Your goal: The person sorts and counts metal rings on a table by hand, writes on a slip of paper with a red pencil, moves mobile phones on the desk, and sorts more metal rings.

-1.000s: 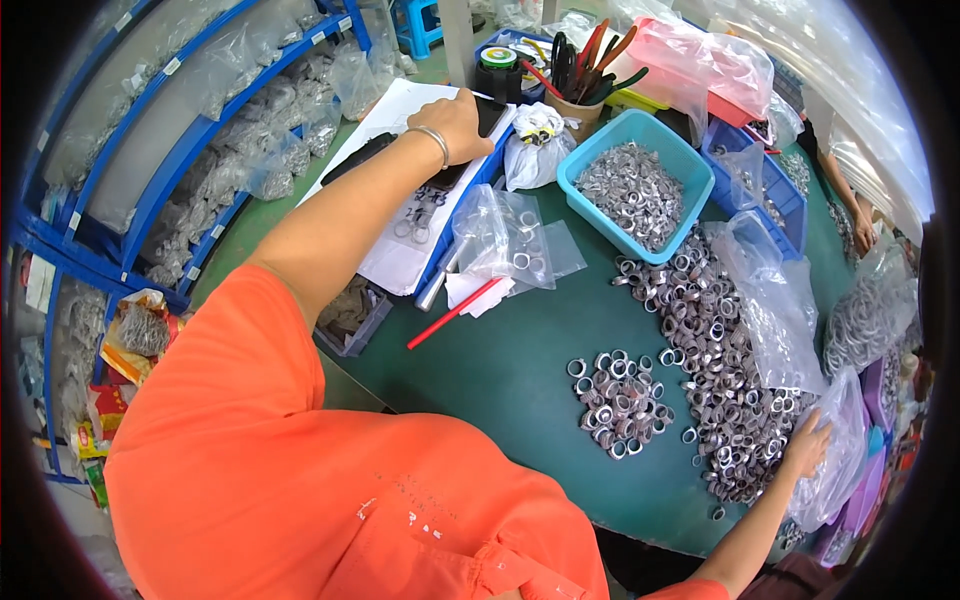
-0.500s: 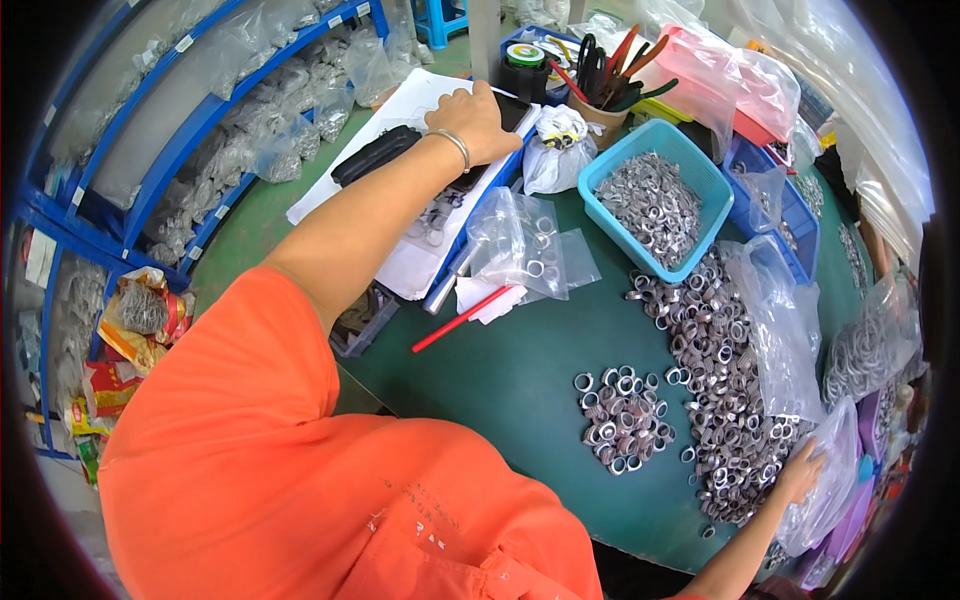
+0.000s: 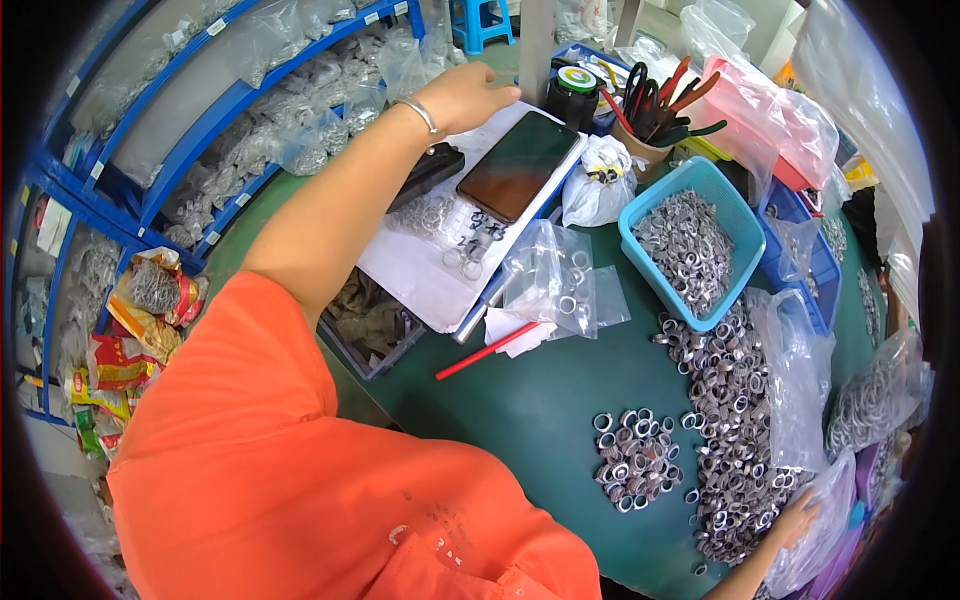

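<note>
My left hand [image 3: 466, 98], with a silver bangle at the wrist, reaches over the far edge of white papers [image 3: 415, 275], beside a black phone [image 3: 518, 165]. Its fingers bend down out of sight, so any grip there is hidden. A dark case [image 3: 428, 175] lies under that forearm. At the lower right, my right hand [image 3: 795, 520] is closed on a clear plastic bag [image 3: 818, 525]. Next to it spreads a long heap of metal rings [image 3: 735, 440]. Left of this heap sits a smaller pile of rings [image 3: 638, 460].
A turquoise basket [image 3: 640, 245] of metal pieces stands behind the heap. Pliers fill a holder [image 3: 645, 150] at the back. A red pen [image 3: 485, 352] lies near small clear bags [image 3: 565, 280]. Blue shelving [image 3: 150, 200] with bagged parts is at left.
My left hand has moved off the phone toward the papers' far left edge, uncovering the screen. My right hand stays at the plastic bag. The whole view has shifted slightly.
</note>
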`<state>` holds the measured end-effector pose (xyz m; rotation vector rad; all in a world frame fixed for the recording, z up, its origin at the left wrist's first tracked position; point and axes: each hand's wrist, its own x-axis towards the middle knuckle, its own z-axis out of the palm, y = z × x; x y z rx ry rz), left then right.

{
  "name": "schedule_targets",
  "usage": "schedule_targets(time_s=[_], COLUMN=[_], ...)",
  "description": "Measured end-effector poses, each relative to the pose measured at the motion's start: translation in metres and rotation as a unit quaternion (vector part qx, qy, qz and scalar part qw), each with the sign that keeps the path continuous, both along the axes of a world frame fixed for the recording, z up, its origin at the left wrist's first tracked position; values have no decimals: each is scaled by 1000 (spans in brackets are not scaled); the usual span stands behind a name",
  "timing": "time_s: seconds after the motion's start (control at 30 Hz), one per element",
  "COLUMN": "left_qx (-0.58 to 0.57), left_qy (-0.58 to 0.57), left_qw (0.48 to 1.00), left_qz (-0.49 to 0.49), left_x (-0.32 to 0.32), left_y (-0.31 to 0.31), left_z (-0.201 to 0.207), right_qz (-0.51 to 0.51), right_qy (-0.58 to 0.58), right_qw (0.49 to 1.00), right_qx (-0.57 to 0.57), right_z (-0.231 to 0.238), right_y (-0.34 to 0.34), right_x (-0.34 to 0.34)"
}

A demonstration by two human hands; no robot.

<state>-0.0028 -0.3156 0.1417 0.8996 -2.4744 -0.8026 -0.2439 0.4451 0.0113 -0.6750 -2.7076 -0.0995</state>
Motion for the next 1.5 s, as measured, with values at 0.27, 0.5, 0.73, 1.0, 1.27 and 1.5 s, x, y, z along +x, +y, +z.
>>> schedule_targets(time_s=[0.27, 0.5, 0.73, 1.0, 1.27, 1.5], left_qx=[-50, -26, -115, -112, -72, -237], left_qy=[-184, -270, -133, -134, -97, -46], left_qw=[979, 962, 984, 984, 993, 969], left_qz=[-77, -38, 29, -21, 11, 50], left_x=[54, 72, 43, 29, 31, 36], left_y=[6, 14, -19, -72, -128, -142], left_z=[20, 8, -10, -47, -75, -76], right_qz=[15, 26, 39, 100, 195, 193], right_qy=[-5, 3, -22, 87, 208, -120], right_qw=[1000, 1000, 997, 988, 921, 966], right_qx=[-2, -6, 56, -82, -267, -126], right_z=[-9, -13, 0, 11, 76, 82], right_y=[30, 31, 18, -16, 13, -19], right_x=[-16, -23, 0, 6, 13, 43])
